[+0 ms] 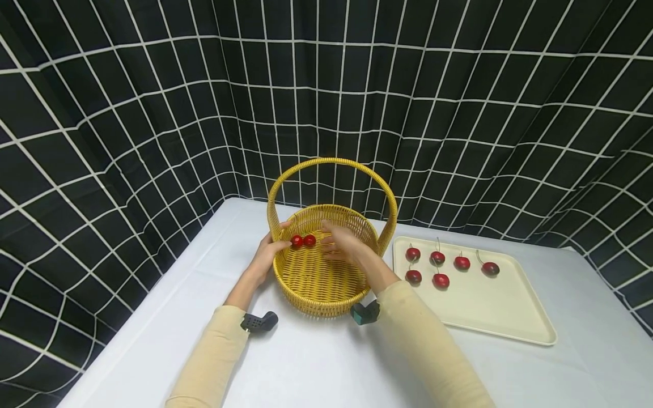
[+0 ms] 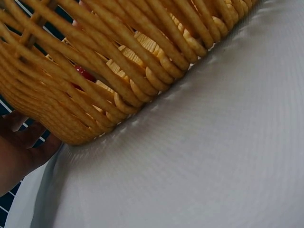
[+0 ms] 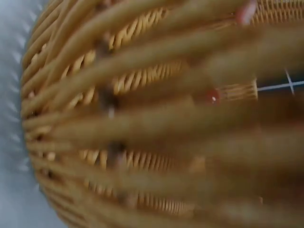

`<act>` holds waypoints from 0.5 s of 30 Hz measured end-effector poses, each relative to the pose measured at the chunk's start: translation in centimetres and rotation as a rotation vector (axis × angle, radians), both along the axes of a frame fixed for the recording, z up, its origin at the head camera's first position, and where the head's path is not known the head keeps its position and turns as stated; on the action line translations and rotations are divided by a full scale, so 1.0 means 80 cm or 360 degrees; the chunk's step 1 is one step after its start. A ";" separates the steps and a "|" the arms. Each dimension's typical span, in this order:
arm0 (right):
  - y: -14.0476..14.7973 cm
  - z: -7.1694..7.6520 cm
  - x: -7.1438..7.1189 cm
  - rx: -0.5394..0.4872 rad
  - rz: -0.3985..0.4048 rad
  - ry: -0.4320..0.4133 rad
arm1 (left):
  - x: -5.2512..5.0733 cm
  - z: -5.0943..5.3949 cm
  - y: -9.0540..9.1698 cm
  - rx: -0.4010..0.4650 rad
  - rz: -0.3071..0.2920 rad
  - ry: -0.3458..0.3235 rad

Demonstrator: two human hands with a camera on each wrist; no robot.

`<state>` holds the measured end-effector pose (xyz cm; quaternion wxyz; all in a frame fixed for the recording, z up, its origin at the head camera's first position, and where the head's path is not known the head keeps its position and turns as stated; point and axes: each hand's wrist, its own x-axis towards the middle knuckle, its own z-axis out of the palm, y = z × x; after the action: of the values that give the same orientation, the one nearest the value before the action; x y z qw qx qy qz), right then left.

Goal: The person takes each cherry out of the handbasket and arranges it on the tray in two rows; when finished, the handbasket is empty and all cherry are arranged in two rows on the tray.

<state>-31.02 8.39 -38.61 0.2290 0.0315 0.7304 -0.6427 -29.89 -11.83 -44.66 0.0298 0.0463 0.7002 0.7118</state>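
Note:
A yellow wicker basket (image 1: 323, 307) with a tall hoop handle stands on the white table. Two red cherries (image 1: 309, 241) lie side by side in it, towards the back left. My left hand (image 1: 264, 255) grips the basket's left side near the handle base, thumb over the rim. In the left wrist view, the fingers (image 2: 40, 140) of that hand lie against the outside of the weave. Over the basket's inside, my right hand (image 1: 346, 245) reaches in from the right, slightly blurred, fingers extended and holding nothing visible. The right wrist view mostly shows blurred wicker strands (image 3: 71, 118).
To the right of the basket lies a cream tray (image 1: 505, 317) with several stemmed cherries (image 1: 462, 263) at its left and back. A black cloth with a white grid (image 1: 316, 68) hangs behind and at both sides. White cloth (image 1: 306, 368) covers the table.

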 end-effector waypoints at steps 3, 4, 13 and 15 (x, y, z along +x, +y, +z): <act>-0.005 -0.001 -0.001 -0.0010 -0.0023 -0.0011 | 0.000 0.001 0.001 0.0003 0.0003 -0.0011; -0.006 -0.002 -0.001 -0.0013 -0.0033 -0.0013 | -0.001 0.000 0.001 0.0004 0.0001 -0.0014; -0.011 -0.009 -0.004 0.0048 -0.0042 0.0016 | -0.003 -0.002 0.000 0.0026 -0.0012 -0.0021; -0.012 -0.011 -0.004 0.0076 -0.0020 0.0023 | -0.003 -0.003 -0.001 0.0031 -0.0012 -0.0025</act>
<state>-31.30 7.42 -39.52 0.2190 0.0368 0.7469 -0.6267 -30.13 -11.87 -44.87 0.0376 0.0437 0.6928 0.7189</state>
